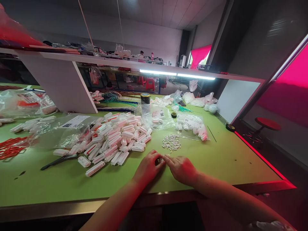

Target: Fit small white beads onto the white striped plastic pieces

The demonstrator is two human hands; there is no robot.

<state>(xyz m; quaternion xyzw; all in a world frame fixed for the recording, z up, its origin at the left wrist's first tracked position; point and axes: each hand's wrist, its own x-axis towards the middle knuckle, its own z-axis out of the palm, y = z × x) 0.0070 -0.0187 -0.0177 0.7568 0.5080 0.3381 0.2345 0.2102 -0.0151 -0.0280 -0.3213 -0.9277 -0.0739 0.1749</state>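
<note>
My left hand (149, 166) is closed, with thumb and fingers curled around a small piece that is mostly hidden. The fingertips of my right hand (181, 169) meet it there, pressed together in a pinch; I cannot make out what they hold. Just beyond the hands, small white pellet-like parts (171, 142) lie spread on the green tabletop (223, 163). To the left is a big heap of white plastic housings (115, 141), some with red strips. Dark-handled scissors or a similar tool (54, 162) rest at the heap's near side.
Clear bags of white parts (192, 123) and a labelled bag (156, 117) lie behind the pellets. Black tape rolls (145, 98) stand farther back. Red-orange strips (11, 147) are at far left. A raised shelf with a lit lamp (176, 74) spans the table.
</note>
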